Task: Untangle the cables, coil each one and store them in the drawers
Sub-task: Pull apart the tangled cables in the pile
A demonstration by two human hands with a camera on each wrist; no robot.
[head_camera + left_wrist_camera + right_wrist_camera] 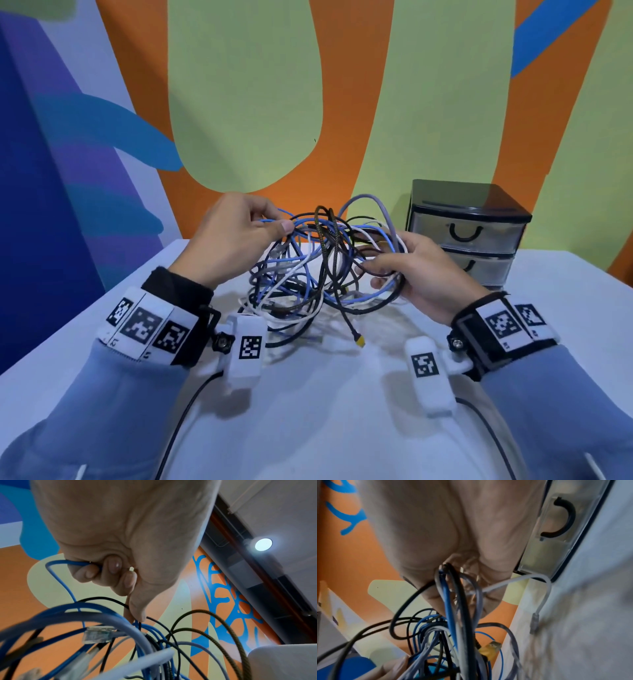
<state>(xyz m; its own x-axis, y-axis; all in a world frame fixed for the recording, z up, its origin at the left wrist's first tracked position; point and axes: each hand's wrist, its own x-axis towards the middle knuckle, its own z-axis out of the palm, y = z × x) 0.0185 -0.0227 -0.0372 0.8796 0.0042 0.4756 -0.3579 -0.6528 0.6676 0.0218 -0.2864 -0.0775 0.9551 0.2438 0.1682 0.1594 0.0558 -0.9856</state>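
Note:
A tangle of cables [318,270], blue, black, white, grey and a braided one, hangs lifted above the white table [342,411] between both hands. My left hand [236,233] pinches a thin blue cable [56,563] at the tangle's upper left; its fingers [96,572] curl round that strand. My right hand [414,270] grips a bundle of several strands [453,595] on the right side. A braided cable with a yellow plug [360,341] dangles down to the table. A clear network plug [97,634] shows close to the left wrist camera.
A small black drawer unit [466,236] with translucent drawers stands at the back right of the table, both visible drawers closed, close behind my right hand. Its curved black handle [563,517] shows in the right wrist view. A painted wall rises right behind the table.

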